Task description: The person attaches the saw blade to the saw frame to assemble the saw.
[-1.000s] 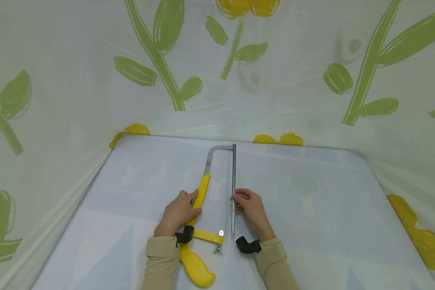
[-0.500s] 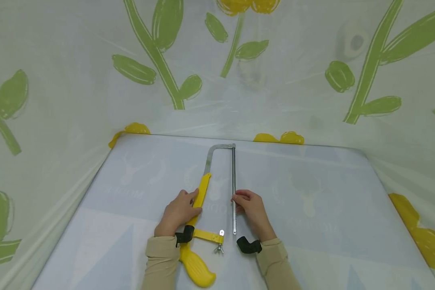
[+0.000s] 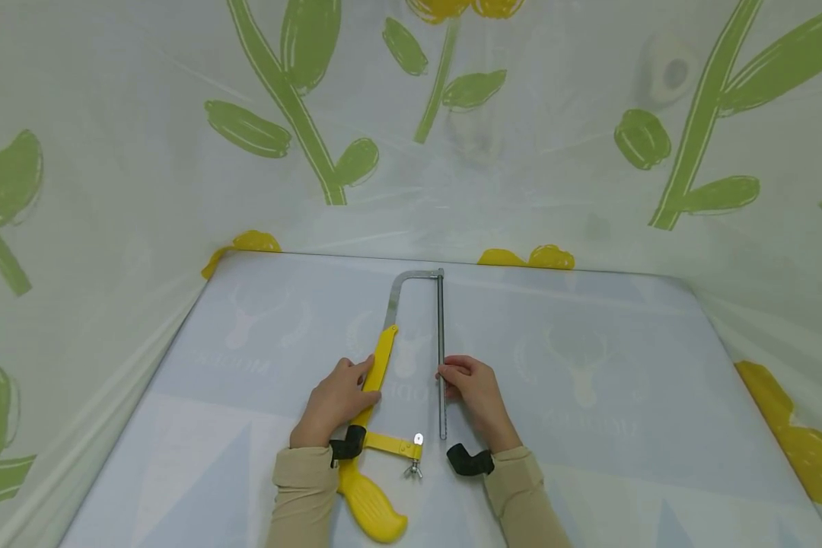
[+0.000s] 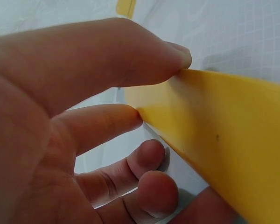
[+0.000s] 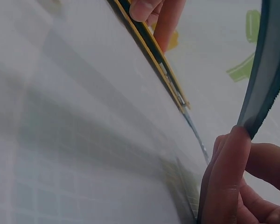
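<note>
My left hand (image 3: 336,397) grips the yellow frame bar of a hacksaw (image 3: 384,356), thumb and fingers on either side; the left wrist view shows this bar (image 4: 242,126) close up. My right hand (image 3: 478,392) pinches a thin grey hacksaw blade (image 3: 441,320) below its middle. The blade's far end meets the tip of the frame's silver arm (image 3: 399,293). Its near end hangs free, a short gap from the yellow bracket (image 3: 392,446) with the wing nut (image 3: 412,472). In the right wrist view, the blade (image 5: 266,60) shows teeth along its right edge.
The yellow saw handle (image 3: 375,511) points toward me on the pale, printed tabletop (image 3: 623,472). Behind the table hangs a white sheet (image 3: 555,175) with green and yellow plant prints. A black wrist mount (image 3: 469,461) sits close to the blade's near end.
The blade has twisted slightly in my right fingers, and its near end has shifted a little to the right. At the far end, the frame tip now shows beside the blade. My left hand keeps its hold.
</note>
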A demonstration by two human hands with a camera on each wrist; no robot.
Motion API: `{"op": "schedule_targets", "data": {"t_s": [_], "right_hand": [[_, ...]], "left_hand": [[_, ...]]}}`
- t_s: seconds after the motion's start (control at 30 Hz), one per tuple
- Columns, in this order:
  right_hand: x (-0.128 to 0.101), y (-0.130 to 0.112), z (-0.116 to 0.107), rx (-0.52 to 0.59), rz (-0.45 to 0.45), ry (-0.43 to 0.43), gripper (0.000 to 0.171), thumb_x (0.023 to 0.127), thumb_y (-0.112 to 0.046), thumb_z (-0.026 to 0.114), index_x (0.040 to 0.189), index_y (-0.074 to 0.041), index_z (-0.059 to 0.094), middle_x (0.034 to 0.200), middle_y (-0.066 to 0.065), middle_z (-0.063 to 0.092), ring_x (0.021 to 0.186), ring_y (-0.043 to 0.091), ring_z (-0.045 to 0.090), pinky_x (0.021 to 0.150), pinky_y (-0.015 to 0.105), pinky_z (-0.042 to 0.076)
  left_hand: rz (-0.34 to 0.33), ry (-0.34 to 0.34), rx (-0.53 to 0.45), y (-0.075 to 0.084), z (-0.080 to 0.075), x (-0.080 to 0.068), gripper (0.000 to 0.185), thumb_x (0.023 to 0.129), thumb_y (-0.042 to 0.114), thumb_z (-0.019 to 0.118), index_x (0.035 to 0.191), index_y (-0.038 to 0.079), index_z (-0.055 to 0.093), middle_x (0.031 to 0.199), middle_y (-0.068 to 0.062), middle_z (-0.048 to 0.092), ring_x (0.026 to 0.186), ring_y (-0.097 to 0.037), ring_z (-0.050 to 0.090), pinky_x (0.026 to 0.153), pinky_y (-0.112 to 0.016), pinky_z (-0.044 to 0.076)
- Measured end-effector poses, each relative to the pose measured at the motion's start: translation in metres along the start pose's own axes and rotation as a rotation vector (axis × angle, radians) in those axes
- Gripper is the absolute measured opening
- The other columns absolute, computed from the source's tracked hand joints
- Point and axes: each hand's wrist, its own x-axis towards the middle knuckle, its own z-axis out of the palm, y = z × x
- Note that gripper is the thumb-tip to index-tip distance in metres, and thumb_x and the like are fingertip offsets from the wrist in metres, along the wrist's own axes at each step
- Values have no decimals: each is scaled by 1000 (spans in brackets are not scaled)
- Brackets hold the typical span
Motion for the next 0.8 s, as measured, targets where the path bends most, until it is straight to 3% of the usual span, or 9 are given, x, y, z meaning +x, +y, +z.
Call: {"op": "schedule_targets", "data": {"t_s": [0.23, 0.47, 0.8], "right_hand": [[-2, 0, 0, 2, 8, 2, 29, 80, -14, 65, 103, 3, 59, 85, 14, 65, 61, 14, 57, 54, 25, 47], [-3, 4, -1, -37, -43, 2, 28, 80, -16, 65, 100, 2, 60, 79, 9, 65, 60, 13, 56, 52, 26, 48], [-2, 1, 2, -63, 24, 28, 29, 80, -19, 65, 102, -1, 61, 82, 11, 65, 63, 17, 57, 55, 28, 49]], "left_hand": [[-3, -6, -5, 1, 0, -1, 66, 78, 31, 64, 137, 19, 38, 82, -4, 38, 58, -16, 37, 50, -27, 30], [-5, -8, -9, 3, -1, -2, 65, 78, 30, 64, 137, 18, 38, 82, -4, 38, 59, -16, 37, 51, -27, 30], [9, -4, -10, 3, -1, -1, 65, 78, 30, 63, 137, 17, 38, 83, -4, 39, 60, -17, 38, 52, -27, 32]]}}
